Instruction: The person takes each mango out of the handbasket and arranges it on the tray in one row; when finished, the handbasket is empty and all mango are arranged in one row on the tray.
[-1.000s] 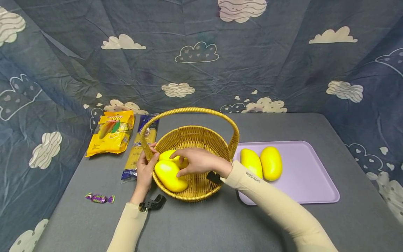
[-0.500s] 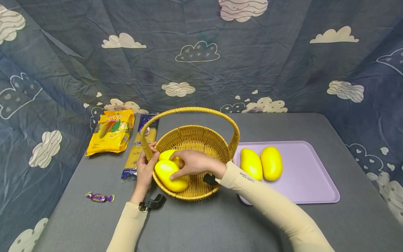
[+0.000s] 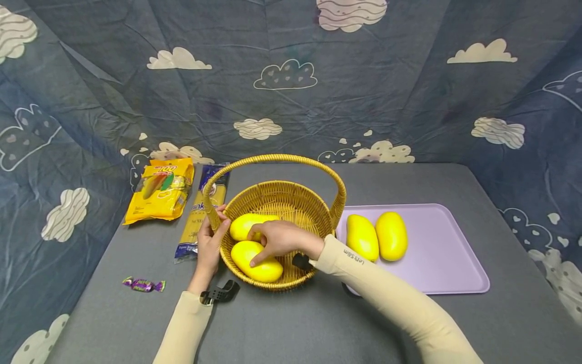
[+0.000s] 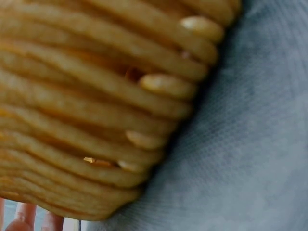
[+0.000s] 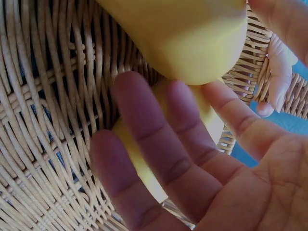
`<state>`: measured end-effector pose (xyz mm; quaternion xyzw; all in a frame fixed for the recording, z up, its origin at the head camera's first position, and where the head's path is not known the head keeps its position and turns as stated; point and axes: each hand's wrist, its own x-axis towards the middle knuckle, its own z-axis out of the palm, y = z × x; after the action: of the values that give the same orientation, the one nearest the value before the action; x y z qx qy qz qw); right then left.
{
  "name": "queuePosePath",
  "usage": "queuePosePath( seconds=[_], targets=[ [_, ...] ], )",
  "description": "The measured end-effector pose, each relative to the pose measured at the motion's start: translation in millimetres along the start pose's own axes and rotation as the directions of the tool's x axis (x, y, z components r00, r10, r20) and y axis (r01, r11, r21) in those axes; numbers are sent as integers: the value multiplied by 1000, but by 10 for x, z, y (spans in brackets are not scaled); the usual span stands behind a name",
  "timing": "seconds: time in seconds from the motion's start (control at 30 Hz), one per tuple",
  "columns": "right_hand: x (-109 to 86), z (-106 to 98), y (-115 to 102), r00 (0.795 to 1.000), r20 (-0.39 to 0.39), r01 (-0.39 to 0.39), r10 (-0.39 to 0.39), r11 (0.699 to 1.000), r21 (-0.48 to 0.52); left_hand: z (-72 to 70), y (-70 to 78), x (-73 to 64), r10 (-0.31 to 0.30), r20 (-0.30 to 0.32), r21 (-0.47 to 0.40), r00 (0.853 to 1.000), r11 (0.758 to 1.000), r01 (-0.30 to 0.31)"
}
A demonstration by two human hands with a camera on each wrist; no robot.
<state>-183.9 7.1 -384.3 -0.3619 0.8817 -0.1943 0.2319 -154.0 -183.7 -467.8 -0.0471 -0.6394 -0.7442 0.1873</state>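
Note:
In the head view, my left hand [image 3: 210, 247] grips the left rim of a round wicker basket [image 3: 295, 202], just below its arched handle. Two yellow mangoes lie inside, a back mango [image 3: 247, 226] and a front mango [image 3: 256, 262]. Over them reaches my right hand [image 3: 284, 238], its thumb on the front mango and its index finger at that mango's far side. The right wrist view shows the other fingers [image 5: 154, 130] extended and spread below the front mango [image 5: 192, 43]. Woven basket wall [image 4: 86, 106] fills much of the left wrist view.
Right of the basket, a lilac tray [image 3: 445, 253] bears two more mangoes [image 3: 392, 236]. A yellow snack bag [image 3: 161, 192] and a spaghetti packet [image 3: 200, 222] lie on the left, with a purple wrapped candy [image 3: 144, 285] nearer the front. A patterned cloth [image 3: 291, 111] hangs behind the table.
The front mango has shifted right and slightly toward me in the basket, lying flatter. More of the back mango shows, its end farther right. My left hand keeps its place on the rim.

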Motion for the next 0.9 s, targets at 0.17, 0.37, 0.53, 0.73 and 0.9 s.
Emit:
queuePosePath(
  seconds=[0.17,0.37,0.53,0.73,0.9],
  targets=[
    [-17,12,14,1000,27,-4,4,1000,-10,-4,8,2,-2,-2,-2,1000,1000,2],
    [-18,29,41,996,92,-3,0,999,35,-4,1,3,-9,2,3,1000,1000,9],
    [-4,51,62,991,135,4,-17,996,94,-4,-1,-1,-14,3,4,1000,1000,14],
    [-7,53,69,988,144,28,-47,991,129,-9,-10,-3,-8,4,2,1000,1000,8],
    [-17,53,85,986,157,31,-55,988,149,-14,-17,-3,-1,12,-6,1000,1000,2]
  ],
)
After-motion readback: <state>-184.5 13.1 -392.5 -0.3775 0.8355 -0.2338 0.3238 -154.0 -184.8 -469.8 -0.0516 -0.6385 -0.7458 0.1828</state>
